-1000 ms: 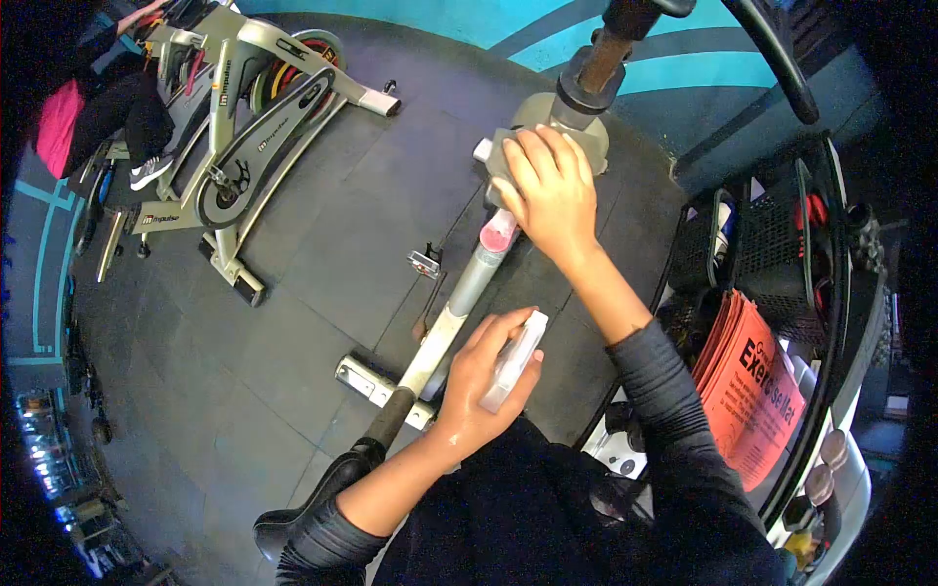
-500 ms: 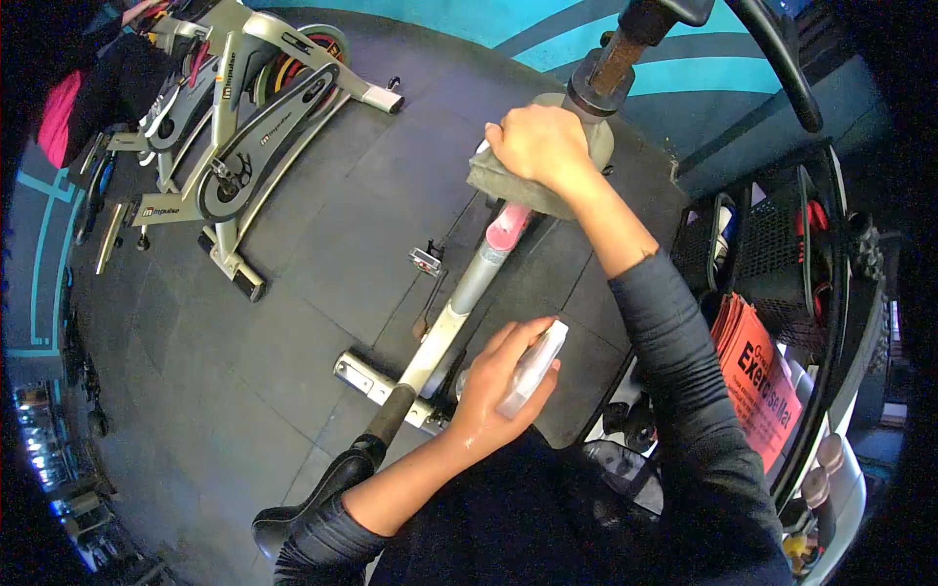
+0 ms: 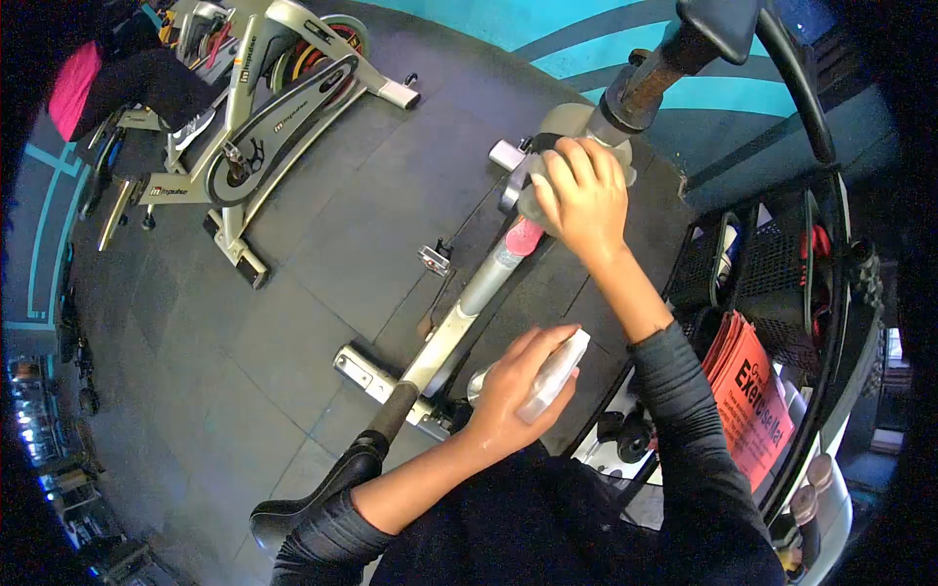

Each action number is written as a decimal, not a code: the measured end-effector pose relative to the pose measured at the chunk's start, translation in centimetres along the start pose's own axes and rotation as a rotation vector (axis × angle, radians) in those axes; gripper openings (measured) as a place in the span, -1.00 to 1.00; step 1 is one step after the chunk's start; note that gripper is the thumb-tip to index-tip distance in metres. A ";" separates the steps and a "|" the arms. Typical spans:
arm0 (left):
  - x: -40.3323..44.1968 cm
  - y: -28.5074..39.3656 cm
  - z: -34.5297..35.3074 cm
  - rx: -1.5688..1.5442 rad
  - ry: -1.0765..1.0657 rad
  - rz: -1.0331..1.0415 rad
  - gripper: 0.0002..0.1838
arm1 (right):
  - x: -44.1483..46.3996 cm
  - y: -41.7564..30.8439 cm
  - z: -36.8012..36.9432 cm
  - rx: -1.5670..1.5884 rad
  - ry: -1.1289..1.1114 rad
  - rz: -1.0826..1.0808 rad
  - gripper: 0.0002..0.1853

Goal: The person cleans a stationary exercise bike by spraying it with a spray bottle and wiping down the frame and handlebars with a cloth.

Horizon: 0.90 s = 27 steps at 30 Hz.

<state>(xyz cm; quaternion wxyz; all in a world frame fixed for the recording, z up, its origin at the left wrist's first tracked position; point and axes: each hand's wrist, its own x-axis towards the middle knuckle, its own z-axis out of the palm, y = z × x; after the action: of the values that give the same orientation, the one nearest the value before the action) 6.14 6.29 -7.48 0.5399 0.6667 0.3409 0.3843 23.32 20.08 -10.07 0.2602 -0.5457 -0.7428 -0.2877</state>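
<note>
My right hand (image 3: 591, 195) presses a folded grey cloth (image 3: 535, 207) onto the frame of an exercise bike (image 3: 440, 347), just below its handlebar post. Most of the cloth is hidden under my fingers. Beside the cloth, a pink patch (image 3: 524, 237) shows on the bike's frame. Closer to my body, my left hand (image 3: 508, 391) is wrapped around what looks like a white spray bottle (image 3: 555, 376), mostly covered by the hand. The bike's black saddle (image 3: 318, 498) lies under my left forearm.
Another exercise bike (image 3: 234, 146) stands at the upper left, with a person's dark-clothed leg (image 3: 161, 88) by it. On the right is a rack with black baskets (image 3: 777, 269) and orange "Exercise Mat" sheets (image 3: 747, 400). A black handlebar (image 3: 796, 88) juts out at the upper right.
My right hand has turned and shifted right with the cloth along the bike's frame, its fingers now pointing up. The left hand keeps hold of the bottle. The view has shifted slightly.
</note>
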 end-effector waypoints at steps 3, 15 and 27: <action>0.1 0.0 0.0 -0.001 -0.003 -0.026 -0.57 | 1.9 0.2 0.2 0.036 -0.102 0.044 -0.76; 0.0 0.0 -0.2 0.039 -0.011 -0.046 -0.60 | 6.1 2.1 0.1 0.647 -0.379 0.306 -0.40; -0.2 0.1 -0.1 0.009 -0.017 -0.059 -0.62 | -15.9 -2.3 -8.5 1.990 0.546 2.019 -0.47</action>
<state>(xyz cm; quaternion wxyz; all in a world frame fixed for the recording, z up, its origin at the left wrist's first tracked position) 5.98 6.11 -7.36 0.5509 0.6620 0.3577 0.3612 25.99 2.94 -15.62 0.7450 -0.3527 0.1363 0.5495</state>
